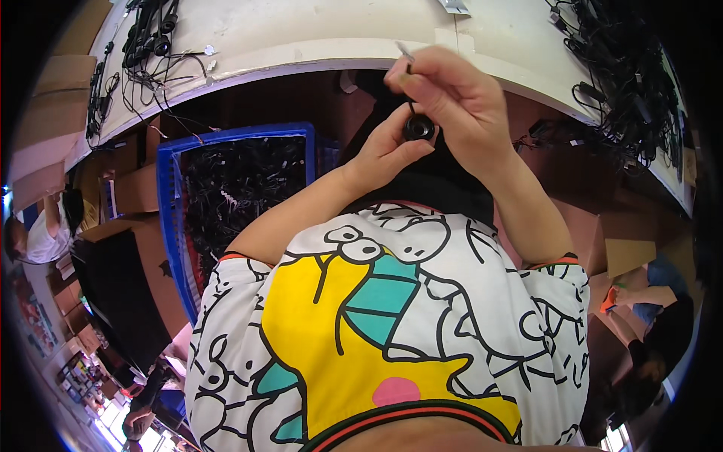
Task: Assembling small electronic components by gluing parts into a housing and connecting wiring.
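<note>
Between the finger and thumb of my left hand (382, 151) is a small round black part (419, 128) with a ringed, lens-like face turned up. A short black cable (411, 105) runs from it up to my right hand (468, 102). That hand is closed in a pinch on the cable, a little above and to the right of the left one. A pale, thin cable end (405, 51) sticks out past the right fingertips, slightly blurred. Both hands are held in front of my body, just short of the table's near edge.
The white table (301, 30) curves across the top. Black cables with round heads (154, 34) lie at its left, and a tangled cable heap (629, 90) at its right. A blue crate (235, 135) of black cables stands left. Cardboard boxes (633, 256) and other people (49, 233) are at the sides.
</note>
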The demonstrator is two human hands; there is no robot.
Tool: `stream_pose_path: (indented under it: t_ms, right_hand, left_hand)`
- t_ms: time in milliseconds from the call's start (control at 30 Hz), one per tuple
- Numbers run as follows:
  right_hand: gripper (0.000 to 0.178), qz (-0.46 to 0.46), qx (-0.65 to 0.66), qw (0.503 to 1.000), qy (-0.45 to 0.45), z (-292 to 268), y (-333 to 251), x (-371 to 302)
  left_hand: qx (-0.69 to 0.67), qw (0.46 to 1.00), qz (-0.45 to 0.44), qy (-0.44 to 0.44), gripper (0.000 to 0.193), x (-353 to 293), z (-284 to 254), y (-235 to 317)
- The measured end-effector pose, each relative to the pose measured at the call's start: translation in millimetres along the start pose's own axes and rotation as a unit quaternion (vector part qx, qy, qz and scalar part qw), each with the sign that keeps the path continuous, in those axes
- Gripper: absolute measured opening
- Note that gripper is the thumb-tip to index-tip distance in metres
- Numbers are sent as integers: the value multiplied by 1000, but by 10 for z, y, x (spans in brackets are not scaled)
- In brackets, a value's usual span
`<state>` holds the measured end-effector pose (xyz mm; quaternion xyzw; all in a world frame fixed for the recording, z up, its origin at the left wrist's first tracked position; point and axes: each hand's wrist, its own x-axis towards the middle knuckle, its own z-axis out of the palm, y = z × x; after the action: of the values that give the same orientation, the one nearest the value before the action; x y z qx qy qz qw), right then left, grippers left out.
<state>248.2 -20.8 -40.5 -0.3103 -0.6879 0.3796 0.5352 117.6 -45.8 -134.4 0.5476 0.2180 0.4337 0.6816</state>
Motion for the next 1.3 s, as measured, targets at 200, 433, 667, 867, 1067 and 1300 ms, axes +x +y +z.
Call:
stream_pose_path:
  t_ms: [200, 433, 667, 867, 1067, 1300]
  right_hand:
    - [20, 316, 178, 916, -169, -76, 65, 36]
    - [23, 349, 100, 906, -215, -75, 28, 66]
    - [19, 369, 47, 905, -208, -82, -89, 91]
    - [17, 351, -6, 917, -191, -24, -93, 142]
    - [16, 357, -21, 903, -238, -52, -64, 160]
    - [16, 359, -5, 901, -243, -49, -32, 151]
  left_hand:
    - [70, 993, -45, 79, 34, -109, -334, 207]
    - [269, 957, -36, 103, 24, 17, -455, 1093]
    - [249, 954, -146, 80, 12, 22, -480, 1122]
    - [255, 953, -146, 72, 12, 15, -448, 1123]
    - [290, 943, -150, 66, 13, -26, -441, 1085]
    - [268, 949, -144, 79, 12, -73, -449, 1024]
